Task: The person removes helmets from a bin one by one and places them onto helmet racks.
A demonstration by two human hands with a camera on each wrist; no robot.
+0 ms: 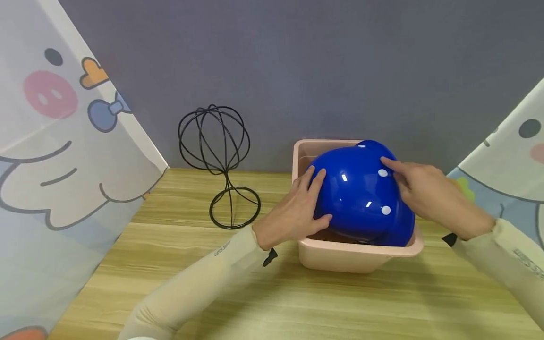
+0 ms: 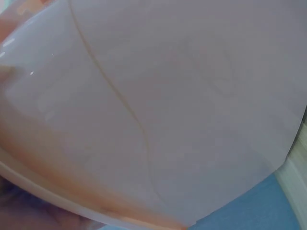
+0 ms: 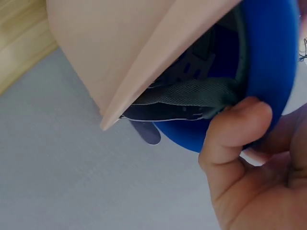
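A glossy blue hard hat (image 1: 357,189) with white round rivets sits tilted in a pink plastic bin (image 1: 340,257), its dome toward the left hand. Against the dome's left side, my left hand (image 1: 293,212) lies with fingers and thumb spread apart. My right hand (image 1: 425,189) grips the hard hat at its right edge. The right wrist view shows the thumb (image 3: 244,122) on the inside of the blue rim, near a dark inner strap (image 3: 192,93). A pale, blurred surface fills most of the left wrist view, so little of the left hand's contact shows there.
A black wire stand (image 1: 229,170) with a globe-shaped top stands left of the bin. Both are on a wood-grain table (image 1: 272,293). A grey wall (image 1: 272,71) rises behind, and cartoon-printed panels (image 1: 55,156) flank the table.
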